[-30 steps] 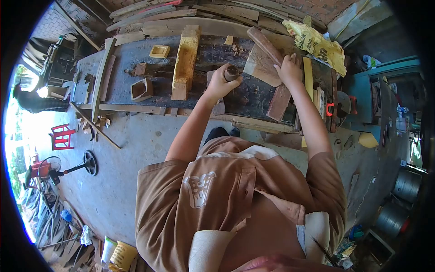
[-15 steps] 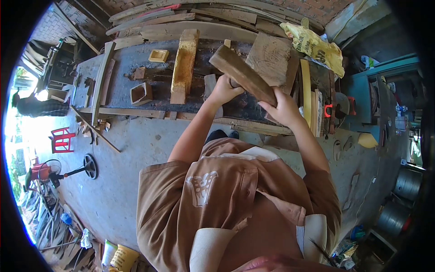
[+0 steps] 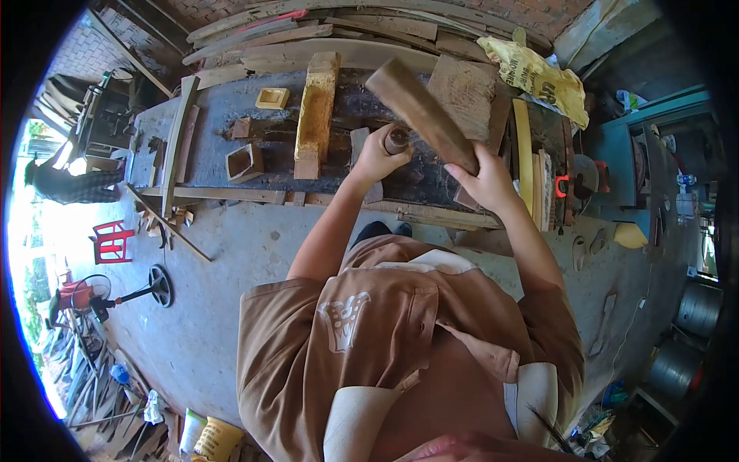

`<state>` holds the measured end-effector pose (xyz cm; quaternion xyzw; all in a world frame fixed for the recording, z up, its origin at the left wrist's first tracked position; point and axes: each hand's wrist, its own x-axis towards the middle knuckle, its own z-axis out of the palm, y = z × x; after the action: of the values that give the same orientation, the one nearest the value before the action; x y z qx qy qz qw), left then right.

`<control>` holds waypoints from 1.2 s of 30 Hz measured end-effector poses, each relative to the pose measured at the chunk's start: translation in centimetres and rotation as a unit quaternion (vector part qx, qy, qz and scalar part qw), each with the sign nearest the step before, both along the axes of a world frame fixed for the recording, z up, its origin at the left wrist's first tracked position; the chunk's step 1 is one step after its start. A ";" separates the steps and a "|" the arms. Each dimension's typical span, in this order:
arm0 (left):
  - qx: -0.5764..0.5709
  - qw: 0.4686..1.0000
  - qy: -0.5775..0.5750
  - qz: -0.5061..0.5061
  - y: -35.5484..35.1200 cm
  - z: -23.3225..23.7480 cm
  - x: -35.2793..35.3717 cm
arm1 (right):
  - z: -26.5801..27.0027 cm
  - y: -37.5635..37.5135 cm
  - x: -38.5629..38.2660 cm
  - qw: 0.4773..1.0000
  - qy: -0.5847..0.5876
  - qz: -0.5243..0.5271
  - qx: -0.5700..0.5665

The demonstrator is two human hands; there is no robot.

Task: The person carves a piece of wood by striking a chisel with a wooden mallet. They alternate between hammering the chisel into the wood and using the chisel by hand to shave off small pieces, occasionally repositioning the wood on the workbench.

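My left hand (image 3: 377, 154) is closed around a dark, round-ended tool handle (image 3: 396, 140), which stands upright on the dark workbench (image 3: 208, 131). My right hand (image 3: 486, 183) grips the near end of a long brown wooden block (image 3: 419, 112). The block is held up at a slant, its far end above and just behind the tool handle. A flat wooden slab (image 3: 466, 96) lies on the bench behind the block. What the tool's lower end touches is hidden by my left hand.
On the bench lie a tall yellowish block (image 3: 315, 112), a small square wooden frame (image 3: 242, 160), a pale square piece (image 3: 271, 98) and long planks. A yellow sack (image 3: 539, 77) sits at back right. A red chair (image 3: 112, 240), a fan (image 3: 85, 296) and another person (image 3: 65, 185) are at left.
My right hand left the slab at the back, took the long wooden block and swung it up over the tool handle. My left hand stayed on the handle.
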<state>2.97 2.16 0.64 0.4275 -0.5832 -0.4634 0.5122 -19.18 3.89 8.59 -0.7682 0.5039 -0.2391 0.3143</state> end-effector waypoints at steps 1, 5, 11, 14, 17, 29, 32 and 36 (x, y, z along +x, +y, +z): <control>0.009 0.999 -0.032 -0.002 0.1 0.3 0.1 | 0.3 0.1 0.1 1.000 0.000 0.000 0.001; 0.004 0.994 -0.105 -0.003 0.1 0.0 0.3 | -0.7 0.4 0.3 0.966 -0.247 -0.064 -0.028; -0.013 1.000 0.017 -0.005 0.0 -1.3 -0.1 | -0.4 0.7 0.1 0.998 0.061 0.030 0.015; 0.007 0.999 -0.044 0.009 0.3 0.5 0.0 | 0.6 0.6 0.0 0.998 -0.024 -0.018 -0.064; 0.013 0.996 -0.084 0.005 0.2 0.0 0.1 | 0.0 0.6 -0.2 0.984 -0.130 -0.062 -0.108; -0.003 0.999 -0.042 0.001 0.0 -0.8 -0.1 | 1.0 0.3 -0.1 0.985 -0.125 -0.047 -0.110; 0.020 0.998 -0.054 0.000 0.2 -0.3 0.0 | -0.4 0.4 0.1 0.982 -0.144 -0.021 -0.116; -0.005 1.000 -0.007 -0.003 0.1 -1.2 -0.2 | 0.3 0.3 0.0 0.999 0.002 0.017 -0.028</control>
<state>2.82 2.25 -0.55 0.4263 -0.5905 -0.4590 0.5088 -19.22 4.17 8.86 -0.7856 0.4847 -0.2464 0.2954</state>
